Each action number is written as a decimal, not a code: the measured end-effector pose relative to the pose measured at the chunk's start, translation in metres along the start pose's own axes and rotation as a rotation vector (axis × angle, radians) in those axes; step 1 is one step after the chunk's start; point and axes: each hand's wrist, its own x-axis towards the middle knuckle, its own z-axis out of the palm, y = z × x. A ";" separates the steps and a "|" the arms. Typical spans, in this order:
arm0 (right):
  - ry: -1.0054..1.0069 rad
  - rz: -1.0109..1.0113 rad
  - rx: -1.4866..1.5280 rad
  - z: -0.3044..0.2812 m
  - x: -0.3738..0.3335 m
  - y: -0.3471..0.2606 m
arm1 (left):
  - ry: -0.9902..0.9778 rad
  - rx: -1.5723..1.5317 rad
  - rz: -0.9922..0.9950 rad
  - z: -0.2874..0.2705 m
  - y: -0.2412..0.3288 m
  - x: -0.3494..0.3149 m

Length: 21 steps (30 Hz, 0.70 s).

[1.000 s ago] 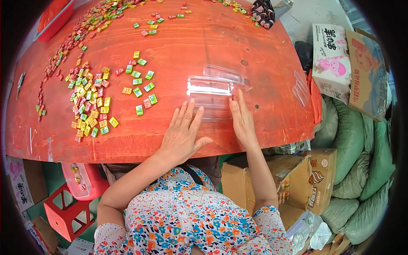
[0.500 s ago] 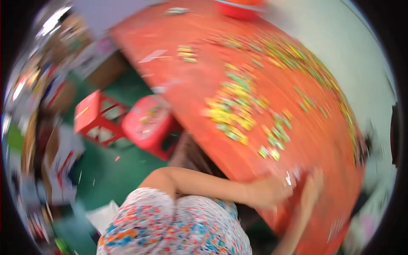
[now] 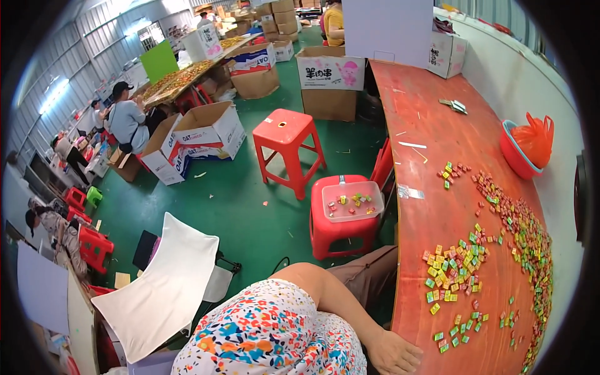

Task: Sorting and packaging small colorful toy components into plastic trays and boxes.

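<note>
- My view is swinging left.
- Left hand [image 3: 392, 351] is crossing the table [image 3: 417, 219] edge, fingers close together; I can't tell their hold, nor the right hand's.
- Packets [image 3: 445, 265] are lying beyond, rightward.

Red stool [image 3: 286, 134], white cloth [image 3: 165, 287], open carton [image 3: 212, 132], orange bag [image 3: 531, 145]

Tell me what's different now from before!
The view has swung to the person's left, showing more room. The left hand has drawn back to the near edge of the red table. The right hand and clear plastic trays have gone out of view. The small packs still lie scattered; the clear box stays on its stool.
</note>
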 end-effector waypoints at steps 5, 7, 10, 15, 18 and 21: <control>-0.327 0.283 -0.019 -0.076 0.048 -0.100 | 0.027 -0.009 -0.012 -0.007 0.000 -0.001; 0.215 -0.165 0.450 -0.036 0.064 -0.085 | 0.037 -0.006 -0.023 -0.005 0.004 -0.001; 0.703 -0.526 0.932 -0.009 0.065 -0.068 | 0.068 0.005 -0.011 0.001 0.003 -0.004; 0.415 0.076 0.868 -0.016 0.053 -0.064 | 0.129 -0.011 0.020 0.010 0.001 -0.009; 0.237 0.420 0.778 -0.027 0.046 -0.063 | 0.176 -0.013 0.049 0.017 -0.003 -0.014; 0.116 0.640 0.701 -0.038 0.047 -0.070 | 0.185 -0.030 0.047 0.023 -0.003 -0.012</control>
